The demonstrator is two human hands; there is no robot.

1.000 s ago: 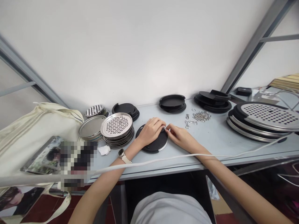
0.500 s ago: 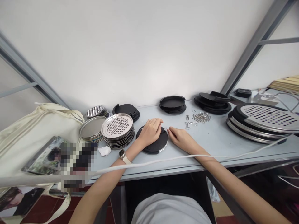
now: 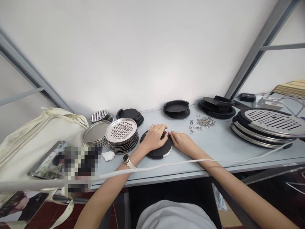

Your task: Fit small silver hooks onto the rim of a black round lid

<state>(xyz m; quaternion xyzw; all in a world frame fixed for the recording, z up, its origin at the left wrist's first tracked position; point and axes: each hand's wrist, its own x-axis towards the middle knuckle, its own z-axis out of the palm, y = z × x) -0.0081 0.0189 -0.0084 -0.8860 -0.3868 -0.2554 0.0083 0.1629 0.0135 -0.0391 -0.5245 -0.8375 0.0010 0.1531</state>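
Note:
A black round grater holder (image 3: 159,152) with a metal rim showing lies flat on the table in front of me. My left hand (image 3: 155,136) lies over its upper part, fingers bent and closed on it. At its right edge, my right hand (image 3: 182,141) pinches a small metal clip (image 3: 168,134), mostly hidden by the fingertips. Both hands' fingertips nearly meet there. To the right of the hands lies a loose pile of metal clips (image 3: 206,122), with several single ones beside it.
Left stand stacks of round metal grater plates (image 3: 122,130) and plain metal discs (image 3: 95,132), near crumpled white tissue (image 3: 108,156). Black holders (image 3: 176,108) are stacked along the wall. Larger graters (image 3: 274,121) sit right. A white cable (image 3: 166,164) crosses in front; a cloth bag (image 3: 59,127) hangs left.
My right hand has moved slightly left and closer to my left hand, bringing the clip against the holder's edge. The left hand stays on the holder. The view has shifted a little.

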